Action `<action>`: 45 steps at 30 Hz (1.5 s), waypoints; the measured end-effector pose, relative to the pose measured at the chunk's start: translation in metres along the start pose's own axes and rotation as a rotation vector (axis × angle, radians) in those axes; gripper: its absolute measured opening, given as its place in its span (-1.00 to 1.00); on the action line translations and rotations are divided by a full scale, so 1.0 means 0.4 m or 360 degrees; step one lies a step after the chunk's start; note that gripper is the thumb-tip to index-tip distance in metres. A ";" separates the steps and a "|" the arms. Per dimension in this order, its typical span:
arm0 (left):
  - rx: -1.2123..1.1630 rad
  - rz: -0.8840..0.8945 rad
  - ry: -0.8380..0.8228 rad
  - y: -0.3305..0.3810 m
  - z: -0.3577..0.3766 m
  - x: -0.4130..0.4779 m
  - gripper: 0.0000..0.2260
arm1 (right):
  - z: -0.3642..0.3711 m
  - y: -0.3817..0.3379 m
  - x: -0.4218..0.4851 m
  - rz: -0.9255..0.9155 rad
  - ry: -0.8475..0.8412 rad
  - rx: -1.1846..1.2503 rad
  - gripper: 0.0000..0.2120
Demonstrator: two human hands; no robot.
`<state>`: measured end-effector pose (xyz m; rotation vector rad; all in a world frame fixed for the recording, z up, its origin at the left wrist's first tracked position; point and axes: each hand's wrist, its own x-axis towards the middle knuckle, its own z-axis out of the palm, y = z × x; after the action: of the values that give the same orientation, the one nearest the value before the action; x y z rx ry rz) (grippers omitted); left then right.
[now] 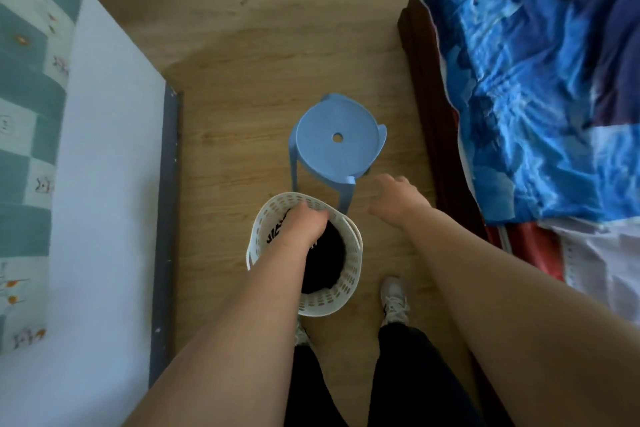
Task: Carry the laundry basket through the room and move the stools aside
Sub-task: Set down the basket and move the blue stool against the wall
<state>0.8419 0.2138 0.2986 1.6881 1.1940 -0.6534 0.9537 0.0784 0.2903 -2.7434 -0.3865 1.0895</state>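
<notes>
The person stood in the narrow lane of wooden floor (242, 55) between two beds, and the left hand (303, 224) was closed over the far rim of the white laundry basket (341, 282), fingers curled down inside it — the basket hung low by the left leg, with dark clothing (329, 260) showing in its bottom. Whether it was touching the floor or just clear of it could not be told from above. Dead ahead, just beyond the basket's rim, a blue stool (337, 137) stood upright in the middle of the lane, one of its legs right beside the basket. The right hand (394, 199) was out in front, empty, fingers loosely spread and bent, near the stool's near right edge but apart from it — no contact showed. So the step in hand looked like the clearing of the stool, with the carry paused behind it. The next move called for the right hand to close on the seat's edge and shift the stool off the line, likely toward the bed with the blue quilt (540, 80) or past the white mattress (114, 149) on the left, while the left hand kept the basket level. The gap was tight; the basket could knock that near leg.
</notes>
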 end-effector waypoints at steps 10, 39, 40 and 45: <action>-0.0286 -0.0206 0.0065 0.148 0.148 -0.007 -0.42 | -0.165 0.181 0.129 -0.0139 -0.0120 -0.0142 -0.23; -0.0841 -0.0461 0.0273 0.279 0.030 0.373 -0.34 | -0.303 -0.094 0.633 -0.0445 -0.0425 -0.0441 -0.15; -0.0881 -0.0467 0.0284 0.280 0.026 0.405 -0.35 | -0.298 -0.107 0.666 -0.0445 -0.0436 -0.0449 -0.17; -0.0945 -0.0545 0.0323 0.260 0.029 0.541 -0.42 | -0.261 -0.140 0.824 -0.0395 -0.0491 -0.0490 -0.20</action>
<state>1.0215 0.2851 0.1559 1.0761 1.6493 -0.2802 1.2470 0.2239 0.1655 -2.6698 -0.9847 1.4902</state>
